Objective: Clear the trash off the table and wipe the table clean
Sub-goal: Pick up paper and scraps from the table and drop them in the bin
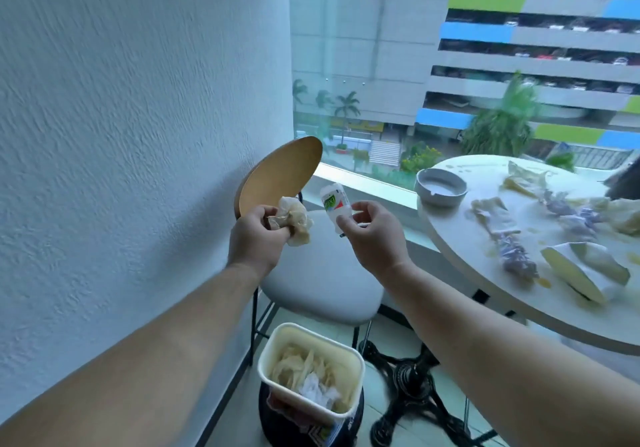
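While the bin (267, 353) stands below | left hand (258, 239) grips crumpled tissue (296, 223) | right hand (374, 235) pinches small bottle (334, 207)

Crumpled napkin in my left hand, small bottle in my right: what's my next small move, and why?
Probably lower both hands over the open bin and let go. The left hand grips the napkin, the right hand pinches the bottle, both above the chair seat, and the bin already holds paper trash.
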